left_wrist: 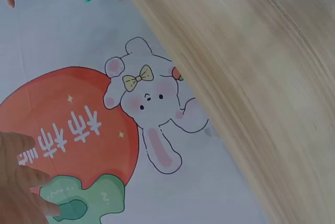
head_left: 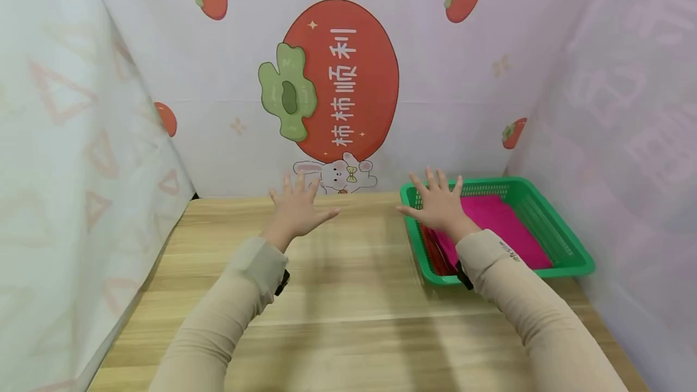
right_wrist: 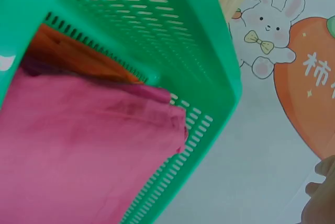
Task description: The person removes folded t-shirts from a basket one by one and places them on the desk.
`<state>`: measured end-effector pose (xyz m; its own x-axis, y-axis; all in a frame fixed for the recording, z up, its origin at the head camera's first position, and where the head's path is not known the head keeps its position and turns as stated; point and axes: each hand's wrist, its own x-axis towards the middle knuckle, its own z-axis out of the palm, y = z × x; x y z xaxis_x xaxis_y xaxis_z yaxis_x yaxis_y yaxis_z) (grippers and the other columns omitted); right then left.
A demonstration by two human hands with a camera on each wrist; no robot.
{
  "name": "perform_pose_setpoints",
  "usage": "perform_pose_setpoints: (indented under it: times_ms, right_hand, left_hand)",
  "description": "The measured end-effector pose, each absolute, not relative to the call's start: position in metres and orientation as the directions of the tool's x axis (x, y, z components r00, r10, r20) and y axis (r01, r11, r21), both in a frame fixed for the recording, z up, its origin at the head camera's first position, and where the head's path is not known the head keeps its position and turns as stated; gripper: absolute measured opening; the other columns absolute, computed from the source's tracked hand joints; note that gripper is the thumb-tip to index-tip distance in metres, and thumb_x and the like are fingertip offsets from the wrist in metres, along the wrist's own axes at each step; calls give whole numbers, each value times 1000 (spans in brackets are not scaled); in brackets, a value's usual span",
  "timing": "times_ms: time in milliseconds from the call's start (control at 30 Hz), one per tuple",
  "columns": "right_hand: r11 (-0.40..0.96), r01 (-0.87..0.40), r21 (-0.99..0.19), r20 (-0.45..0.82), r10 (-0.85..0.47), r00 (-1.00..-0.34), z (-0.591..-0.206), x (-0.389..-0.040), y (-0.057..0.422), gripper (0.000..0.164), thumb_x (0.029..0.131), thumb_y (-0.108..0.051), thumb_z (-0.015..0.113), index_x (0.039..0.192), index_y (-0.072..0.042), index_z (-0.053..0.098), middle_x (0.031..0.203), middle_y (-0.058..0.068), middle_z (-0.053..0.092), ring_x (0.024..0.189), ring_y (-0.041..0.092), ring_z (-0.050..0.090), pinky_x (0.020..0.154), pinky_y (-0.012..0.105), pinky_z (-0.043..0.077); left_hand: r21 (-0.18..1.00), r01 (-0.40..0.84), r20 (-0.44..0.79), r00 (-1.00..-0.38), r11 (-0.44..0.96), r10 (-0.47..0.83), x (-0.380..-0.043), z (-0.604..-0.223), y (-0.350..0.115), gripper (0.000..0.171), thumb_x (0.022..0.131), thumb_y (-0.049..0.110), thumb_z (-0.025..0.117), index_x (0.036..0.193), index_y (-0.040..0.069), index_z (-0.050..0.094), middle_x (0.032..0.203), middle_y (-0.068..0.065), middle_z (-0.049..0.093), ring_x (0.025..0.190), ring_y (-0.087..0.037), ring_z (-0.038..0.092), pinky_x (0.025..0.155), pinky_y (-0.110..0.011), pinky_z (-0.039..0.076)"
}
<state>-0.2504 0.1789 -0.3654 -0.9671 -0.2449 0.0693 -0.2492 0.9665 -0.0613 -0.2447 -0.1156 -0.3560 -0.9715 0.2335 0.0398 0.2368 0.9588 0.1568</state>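
Both hands are held out over the table with fingers spread and nothing in them. My left hand (head_left: 296, 207) is raised above the back left part of the table, and its fingers also show at the lower left of the left wrist view. Over the left side of a green basket (head_left: 566, 241) hovers my right hand (head_left: 440, 205), overlapping the rim in the head view. Inside the basket lies a folded bright pink cloth (right_wrist: 89, 145). Beside it, along one wall, is a red-orange folded piece (right_wrist: 78, 54), partly hidden by the pink cloth.
A light wooden table (head_left: 348, 343) carries the basket at its back right. Behind it hangs a white backdrop (head_left: 234, 65) printed with persimmons and a rabbit. Pale curtains close in the left and right sides.
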Motion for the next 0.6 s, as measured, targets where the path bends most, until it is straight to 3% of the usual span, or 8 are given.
perform_pose_setpoints:
  times_ms: [200, 433, 600]
  right_hand:
    - [969, -233, -79, 78, -227, -971, -364, -244, 197, 87, 74, -71, 32, 140, -18, 11, 141, 20, 3, 125, 39, -2, 87, 62, -12]
    - [966, -216, -142, 114, -201, -973, -366, -233, 220, 85, 76, -65, 40, 140, -16, 13, 140, 21, 4, 125, 39, -1, 87, 61, -14]
    - [968, -197, -158, 118, -180, -977, -366, -224, 238, 84, 77, -64, 39, 140, -15, 12, 140, 23, 4, 124, 40, -1, 86, 61, -14]
  left_hand:
    - [153, 267, 25, -963, 951, 267, -243, -353, -97, 95, 66, 80, 27, 140, 21, 13, 143, -12, 2, 125, -38, -11, 86, -67, -1]
    - [126, 316, 25, -949, 941, 315, -237, -350, -74, 89, 70, 74, 34, 139, 21, 17, 143, -14, 3, 125, -40, -7, 86, -67, 3]
    - [103, 349, 24, -937, 931, 349, -235, -351, -55, 88, 70, 74, 33, 139, 21, 20, 143, -11, 2, 125, -39, -8, 86, -66, 5]
